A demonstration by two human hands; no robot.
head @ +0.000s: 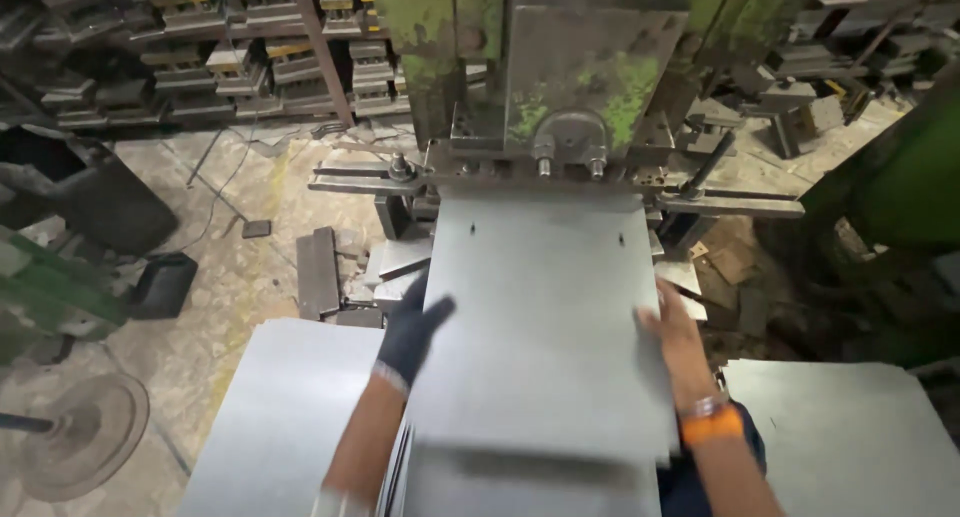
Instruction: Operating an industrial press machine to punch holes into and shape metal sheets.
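From my head camera, I had one flat grey steel sheet lying under the green press, its far edge at the die. My gloved left hand lay spread flat against its left edge; my bare right hand rested open on the right edge, neither gripping. I judged the sheet thin, stiff but springy, slick, with sharp edges, best steered by both side edges. More sheets lay beneath it, too layered to count. One stack of sheets sat left, another stack right, two in all.
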